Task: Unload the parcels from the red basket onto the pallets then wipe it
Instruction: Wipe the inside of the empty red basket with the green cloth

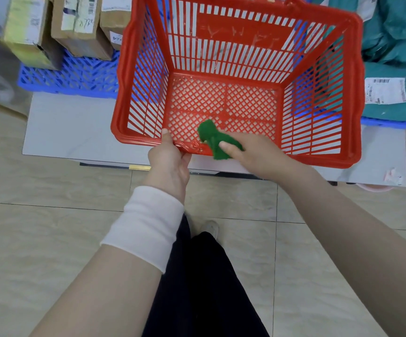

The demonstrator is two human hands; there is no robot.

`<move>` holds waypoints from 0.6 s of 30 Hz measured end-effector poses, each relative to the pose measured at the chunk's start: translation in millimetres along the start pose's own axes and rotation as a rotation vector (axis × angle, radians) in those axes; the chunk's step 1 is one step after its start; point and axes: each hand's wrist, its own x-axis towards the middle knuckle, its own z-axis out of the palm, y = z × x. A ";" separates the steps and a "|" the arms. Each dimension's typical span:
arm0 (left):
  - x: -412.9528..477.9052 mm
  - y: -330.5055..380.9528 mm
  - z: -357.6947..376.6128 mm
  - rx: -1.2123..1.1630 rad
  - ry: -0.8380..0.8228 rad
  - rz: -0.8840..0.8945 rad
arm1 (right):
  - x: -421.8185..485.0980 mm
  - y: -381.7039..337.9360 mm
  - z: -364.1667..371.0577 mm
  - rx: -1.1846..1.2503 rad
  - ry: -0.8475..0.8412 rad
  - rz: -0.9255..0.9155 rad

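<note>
Basket [236, 32] judged light, rigid; left hand [170, 161] grips near rim, right hand [250, 149] pinches soft green cloth [212, 139].

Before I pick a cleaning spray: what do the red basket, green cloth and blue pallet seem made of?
The red basket looks like moulded hard plastic, slightly glossy, scuffed pale on its solid panel, with slatted walls. The green cloth is soft matte fabric, perhaps microfibre or felt; it crumples. The blue pallet seems rigid moulded plastic, judging by its open grid.
</note>
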 end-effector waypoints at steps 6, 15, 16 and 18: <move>0.5 0.7 1.2 -0.014 0.011 -0.007 | 0.0 -19.1 14.7 -0.001 0.042 -0.164; -4.9 3.1 1.4 -0.005 0.021 -0.004 | 22.5 -15.0 5.5 0.003 -0.146 -0.092; -6.2 3.7 0.9 0.007 0.025 0.000 | 20.5 -12.3 0.6 -0.002 -0.162 -0.063; -8.4 4.2 0.5 0.033 0.032 0.007 | 14.4 -4.5 -11.9 -0.029 -0.205 0.024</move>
